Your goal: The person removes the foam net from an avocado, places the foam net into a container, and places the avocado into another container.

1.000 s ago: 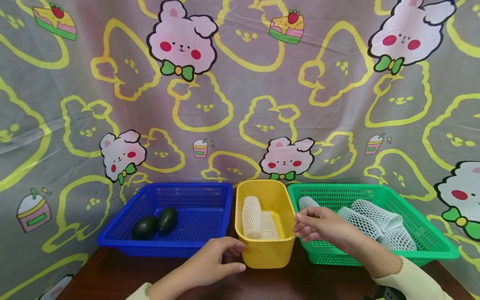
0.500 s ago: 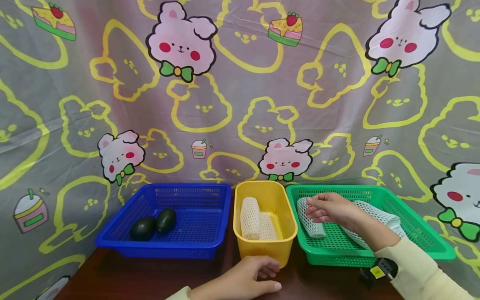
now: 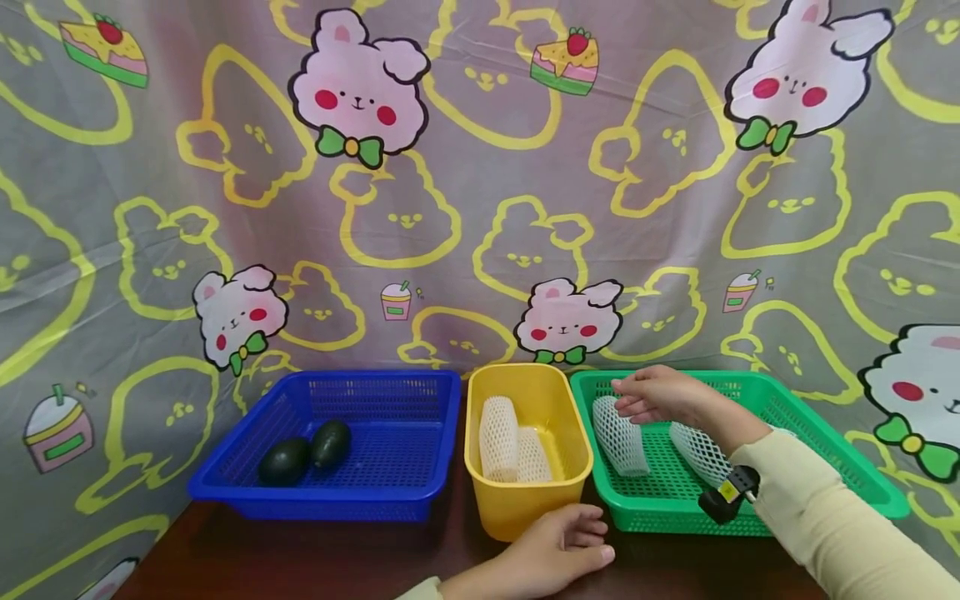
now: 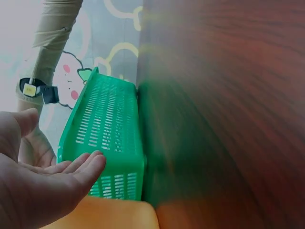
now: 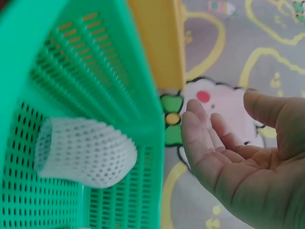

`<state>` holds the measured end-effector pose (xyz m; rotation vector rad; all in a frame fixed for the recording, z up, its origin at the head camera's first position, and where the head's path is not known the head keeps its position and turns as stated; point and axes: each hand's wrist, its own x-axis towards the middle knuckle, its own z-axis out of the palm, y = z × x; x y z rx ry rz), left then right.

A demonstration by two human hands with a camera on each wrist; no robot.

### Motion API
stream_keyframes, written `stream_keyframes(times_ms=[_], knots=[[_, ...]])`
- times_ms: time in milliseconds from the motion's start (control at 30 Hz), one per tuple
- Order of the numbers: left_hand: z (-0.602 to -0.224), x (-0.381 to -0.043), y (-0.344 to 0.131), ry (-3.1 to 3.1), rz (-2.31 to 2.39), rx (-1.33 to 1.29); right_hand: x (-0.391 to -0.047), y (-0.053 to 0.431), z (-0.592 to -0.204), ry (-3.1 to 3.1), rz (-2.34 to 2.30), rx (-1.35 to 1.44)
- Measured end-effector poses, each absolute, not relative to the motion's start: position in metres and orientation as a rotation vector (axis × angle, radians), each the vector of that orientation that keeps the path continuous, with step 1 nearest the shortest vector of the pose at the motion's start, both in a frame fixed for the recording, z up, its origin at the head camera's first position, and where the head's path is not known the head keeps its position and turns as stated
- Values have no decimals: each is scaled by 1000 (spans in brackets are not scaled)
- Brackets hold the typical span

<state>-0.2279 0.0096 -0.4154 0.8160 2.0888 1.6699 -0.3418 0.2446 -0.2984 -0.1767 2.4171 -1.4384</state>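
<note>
Hovering R hand [image 3: 667, 394], net [image 3: 621, 442] below, grn bskt [image 3: 660, 510]

This looks like a small screened-off table set-up for handling produce; whether it stands in a home or a workroom cannot be told. A wrinkled grey cloth [image 3: 442, 192] printed with cartoon bunnies, cakes and drinks hangs behind and at both sides, hiding the room beyond. On the dark wooden table [image 3: 360, 558], a blue basket [image 3: 322, 498] with two dark green fruits [image 3: 285, 463], a yellow bin [image 3: 517, 510] and a green basket [image 3: 660, 520] stand in a row, the last two holding white foam nets [image 3: 498, 437].
</note>
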Motion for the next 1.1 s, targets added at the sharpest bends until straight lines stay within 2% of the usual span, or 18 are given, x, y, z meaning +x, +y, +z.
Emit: stream_keyframes(times_ms=[433, 867, 1100], knots=[[-418, -231, 42, 1881, 2013, 625, -376, 250, -305, 2608, -1162, -134], [-421, -230, 56, 1676, 2175, 394, -397, 253, -319, 2838, -765, -223], [-420, -230, 60, 1686, 2191, 356, -411, 250, -330, 2840, -631, -240]])
